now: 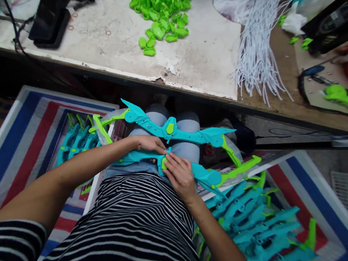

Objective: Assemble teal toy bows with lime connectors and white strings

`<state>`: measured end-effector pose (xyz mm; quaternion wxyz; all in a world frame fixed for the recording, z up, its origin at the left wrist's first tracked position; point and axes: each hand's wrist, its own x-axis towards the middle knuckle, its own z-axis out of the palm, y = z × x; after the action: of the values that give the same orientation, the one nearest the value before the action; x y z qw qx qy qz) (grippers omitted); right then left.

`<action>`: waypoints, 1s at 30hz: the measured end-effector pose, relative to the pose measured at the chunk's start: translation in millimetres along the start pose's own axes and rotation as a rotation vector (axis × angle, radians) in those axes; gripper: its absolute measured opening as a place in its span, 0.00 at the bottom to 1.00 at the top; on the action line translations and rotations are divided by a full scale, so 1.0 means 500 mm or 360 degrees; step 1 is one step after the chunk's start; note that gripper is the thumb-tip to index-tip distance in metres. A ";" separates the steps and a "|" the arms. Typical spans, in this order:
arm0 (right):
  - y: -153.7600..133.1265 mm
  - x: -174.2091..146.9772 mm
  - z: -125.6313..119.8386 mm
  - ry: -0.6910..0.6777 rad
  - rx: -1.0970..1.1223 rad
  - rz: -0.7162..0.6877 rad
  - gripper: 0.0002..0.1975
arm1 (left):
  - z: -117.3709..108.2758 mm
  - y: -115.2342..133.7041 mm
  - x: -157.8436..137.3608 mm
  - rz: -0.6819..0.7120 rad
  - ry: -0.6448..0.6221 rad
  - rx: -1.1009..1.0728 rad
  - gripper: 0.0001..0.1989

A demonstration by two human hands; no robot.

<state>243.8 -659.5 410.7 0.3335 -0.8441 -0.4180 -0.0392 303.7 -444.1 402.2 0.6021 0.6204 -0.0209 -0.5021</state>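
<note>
Two turquoise and lime-green plastic toy bows lie across my lap. The far toy bow rests over my knees, a green piece at its middle. Against my body sits the near toy bow, partly covered by my hands. My left hand grips the top of its middle part, thumb and fingers closed together. On the same middle part, my right hand presses its fingers over the green centre piece. What lies under the fingertips is hidden.
A heap of small green pieces and a bundle of white cords lie on the worktable. Striped cloth-lined boxes flank me, the left box and right box holding more bows. A black device stands at left.
</note>
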 end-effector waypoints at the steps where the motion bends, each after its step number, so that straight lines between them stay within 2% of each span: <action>1: 0.001 -0.001 0.000 0.0000 0.0021 0.0002 0.12 | 0.000 0.001 -0.001 0.0007 0.0007 0.0018 0.22; 5: 0.001 -0.007 0.004 0.0058 0.0081 0.0212 0.10 | 0.006 0.014 -0.009 0.0047 -0.0006 0.0142 0.21; 8: 0.001 -0.009 0.008 0.0108 0.0096 0.0427 0.07 | 0.015 0.026 -0.016 0.0098 0.0045 0.0451 0.22; 11: 0.006 -0.003 0.011 0.0013 0.0113 0.0598 0.15 | 0.024 0.029 -0.016 0.0161 0.0143 0.0710 0.23; 15: 0.013 0.017 0.015 -0.0173 0.0045 0.0730 0.28 | 0.027 0.026 -0.012 0.0196 0.0219 0.0820 0.21; 18: 0.006 0.030 0.018 -0.0273 -0.0065 0.0771 0.31 | 0.029 0.033 -0.016 0.0190 0.0247 0.0930 0.20; 21: -0.018 0.029 0.005 -0.0347 -0.0164 0.0726 0.30 | 0.054 0.048 -0.040 0.0186 0.0282 0.1195 0.19; 23: -0.039 0.021 -0.019 -0.0346 -0.0166 0.0643 0.26 | 0.085 0.052 -0.068 0.0206 0.0365 0.1432 0.19; 26: -0.056 0.019 -0.085 -0.0229 0.0017 0.0471 0.17 | 0.135 0.034 -0.110 0.0351 0.0618 0.1826 0.19; 28: -0.038 0.036 -0.144 -0.0014 0.0087 0.0412 0.13 | 0.156 0.005 -0.124 0.0536 0.0819 0.2078 0.20; 30: 0.013 0.072 -0.209 0.0274 -0.0067 0.0491 0.13 | 0.163 -0.028 -0.123 0.0701 0.0980 0.2243 0.25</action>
<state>294.1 -699.9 500.5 0.3523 -0.8986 -0.2524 -0.0685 212.2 -460.7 446.7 0.1324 0.9473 -0.2880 -0.0464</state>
